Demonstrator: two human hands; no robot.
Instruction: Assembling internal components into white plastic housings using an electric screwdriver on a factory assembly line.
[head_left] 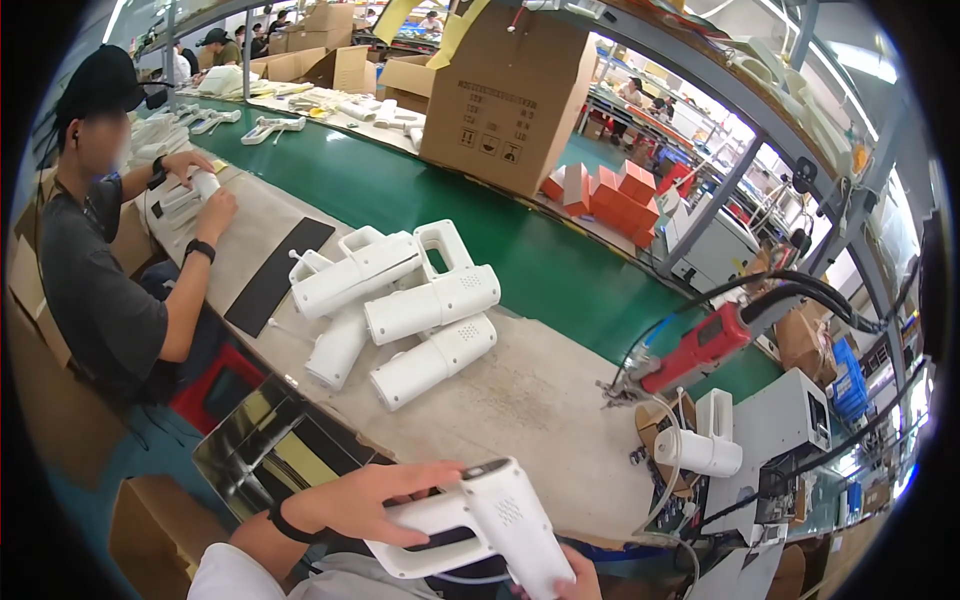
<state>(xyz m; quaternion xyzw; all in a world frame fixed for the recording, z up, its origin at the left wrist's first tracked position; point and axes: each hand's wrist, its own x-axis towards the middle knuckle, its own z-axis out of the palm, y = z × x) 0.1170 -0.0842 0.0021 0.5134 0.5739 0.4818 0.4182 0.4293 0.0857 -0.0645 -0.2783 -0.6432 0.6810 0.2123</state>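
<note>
A white plastic handheld device [518,525] with a thick tubular body, a loop handle and a patch of small holes is held at the table's near edge. My left hand [365,500] grips it by the handle and the dark-ended top. The fingers of my right hand [580,578] close round its lower end, partly cut off by the picture's edge. Beyond my hands, several similar white devices [432,305] lie piled on the beige table mat [500,400]. One more white device [700,450] rests at the right.
A red power screwdriver [700,350] hangs over the table's right side, with cables behind it. A black strip [280,275] lies left of the pile. At the left a co-worker [100,240] handles another white device. A large cardboard box [510,100] stands beyond the green surface [350,185].
</note>
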